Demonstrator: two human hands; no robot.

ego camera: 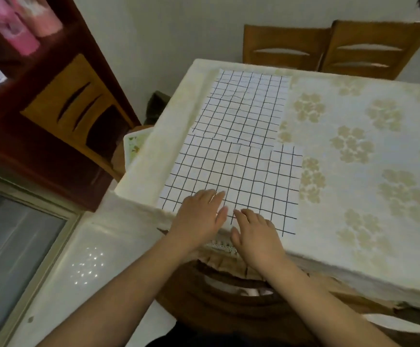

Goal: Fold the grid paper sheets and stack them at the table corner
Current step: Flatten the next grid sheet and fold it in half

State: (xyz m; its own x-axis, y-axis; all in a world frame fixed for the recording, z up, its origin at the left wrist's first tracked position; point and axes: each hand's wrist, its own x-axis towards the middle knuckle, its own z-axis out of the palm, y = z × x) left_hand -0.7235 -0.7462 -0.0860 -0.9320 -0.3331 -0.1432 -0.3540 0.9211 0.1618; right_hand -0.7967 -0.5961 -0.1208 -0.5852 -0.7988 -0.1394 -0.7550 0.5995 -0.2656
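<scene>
Two white grid paper sheets lie flat along the table's left side. The near sheet [239, 176] reaches the front edge, and the far sheet [244, 106] lies behind it, its near edge overlapping the near sheet. My left hand [199, 216] rests flat on the near sheet's front part, fingers straight. Just to its right, my right hand [256, 234] lies with fingers spread on the same sheet at the table's front edge. Neither hand grips the paper.
The table [366, 171] wears a cream cloth with a pale flower pattern. Two wooden chairs [329, 48] stand at its far side. A dark wooden cabinet [53, 108] is to the left, and a wooden chair back [229, 284] sits below my hands.
</scene>
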